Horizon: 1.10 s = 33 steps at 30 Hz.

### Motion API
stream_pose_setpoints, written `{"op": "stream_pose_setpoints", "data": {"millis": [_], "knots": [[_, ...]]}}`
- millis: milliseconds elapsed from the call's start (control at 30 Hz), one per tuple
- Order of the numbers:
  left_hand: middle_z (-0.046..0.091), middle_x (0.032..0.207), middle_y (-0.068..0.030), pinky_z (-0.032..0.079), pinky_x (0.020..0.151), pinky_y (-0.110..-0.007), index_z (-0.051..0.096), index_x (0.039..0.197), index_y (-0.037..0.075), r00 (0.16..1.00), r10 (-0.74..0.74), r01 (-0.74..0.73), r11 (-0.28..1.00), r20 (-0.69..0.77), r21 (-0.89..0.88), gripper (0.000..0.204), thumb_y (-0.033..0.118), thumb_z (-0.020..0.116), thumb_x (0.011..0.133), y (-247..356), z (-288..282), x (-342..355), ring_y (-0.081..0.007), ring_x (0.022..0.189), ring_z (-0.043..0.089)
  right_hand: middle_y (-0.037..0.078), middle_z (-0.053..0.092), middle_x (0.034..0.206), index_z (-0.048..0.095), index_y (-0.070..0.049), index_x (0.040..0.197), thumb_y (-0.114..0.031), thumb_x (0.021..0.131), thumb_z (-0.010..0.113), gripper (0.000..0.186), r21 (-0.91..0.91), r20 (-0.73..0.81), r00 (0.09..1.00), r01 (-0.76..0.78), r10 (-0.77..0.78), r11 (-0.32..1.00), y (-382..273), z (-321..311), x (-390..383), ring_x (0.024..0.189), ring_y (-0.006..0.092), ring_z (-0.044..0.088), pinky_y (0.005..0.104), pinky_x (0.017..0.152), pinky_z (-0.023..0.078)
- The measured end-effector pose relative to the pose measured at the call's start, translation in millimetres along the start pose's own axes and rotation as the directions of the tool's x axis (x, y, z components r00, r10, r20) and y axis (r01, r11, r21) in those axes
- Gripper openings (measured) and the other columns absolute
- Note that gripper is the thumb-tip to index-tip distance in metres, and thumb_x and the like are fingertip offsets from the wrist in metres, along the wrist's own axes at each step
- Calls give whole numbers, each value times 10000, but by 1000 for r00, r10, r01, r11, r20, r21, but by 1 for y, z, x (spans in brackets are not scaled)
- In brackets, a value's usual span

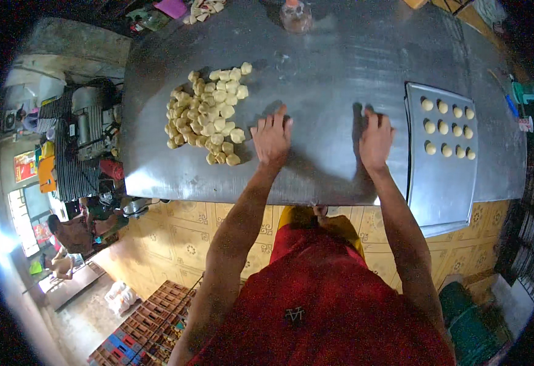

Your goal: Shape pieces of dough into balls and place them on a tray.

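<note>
My left hand (272, 138) is palm down over the grey metal table, just right of a heap of pale dough pieces (209, 113). Its fingers are spread, with the index finger pointing away from me. Further right, my right hand (376, 140) also faces down, its fingers slightly bent and apart, close to the left edge of a metal baking tray (441, 192). No dough shows in either hand, though both palms are hidden from view. Several round dough balls (443, 127) sit in rows on the far part of that tray.
The metal table (322, 73) spans the space before me. At its far edge stands a clear container (296, 16) with an orange top. A blue-handled tool (511, 104) lies by the right edge. Stacked crates (148, 323) stand on the floor behind me; people (72, 235) are at left.
</note>
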<state>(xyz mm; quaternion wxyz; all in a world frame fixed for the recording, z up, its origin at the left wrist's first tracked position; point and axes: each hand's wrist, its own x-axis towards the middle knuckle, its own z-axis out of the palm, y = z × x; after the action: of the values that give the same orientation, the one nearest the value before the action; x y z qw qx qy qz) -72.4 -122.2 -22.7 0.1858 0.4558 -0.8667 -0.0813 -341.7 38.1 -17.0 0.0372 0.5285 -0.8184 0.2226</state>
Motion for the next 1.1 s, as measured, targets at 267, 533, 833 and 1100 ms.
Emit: {"op": "stream_pose_setpoints", "data": {"millis": [267,533,833,1100], "knots": [[776,1032,-56,458,881,-508,638,1418,187,998,45,-38,992,54,-117,469,424,686,1016,2,11,38,-310,984,683,203,596,1117,653,-91,1285,59,858,590,457,116,145,981,-145,128,983,2,-6,18,1031,428,587,538,855,447],[783,1014,-53,450,862,-472,648,1408,153,993,59,-45,989,100,-142,487,438,681,1014,3,32,74,-290,931,671,215,608,1169,660,-77,1250,76,823,583,460,293,-20,1000,-5,12,956,-10,8,53,1078,443,583,555,888,460],[784,1039,-42,444,889,-464,703,1367,180,974,213,-193,960,80,-203,458,441,709,991,20,32,117,-260,958,661,205,603,1187,659,-78,1246,58,909,565,375,180,7,989,-148,150,972,-1,26,89,1098,437,596,529,889,476],[782,1030,-32,445,864,-453,713,1335,171,936,336,-300,918,107,-260,428,409,727,979,13,53,136,-263,922,640,199,636,1098,704,-70,1175,-4,836,660,349,90,-20,983,-179,182,980,8,36,99,991,418,614,501,862,487]]}}
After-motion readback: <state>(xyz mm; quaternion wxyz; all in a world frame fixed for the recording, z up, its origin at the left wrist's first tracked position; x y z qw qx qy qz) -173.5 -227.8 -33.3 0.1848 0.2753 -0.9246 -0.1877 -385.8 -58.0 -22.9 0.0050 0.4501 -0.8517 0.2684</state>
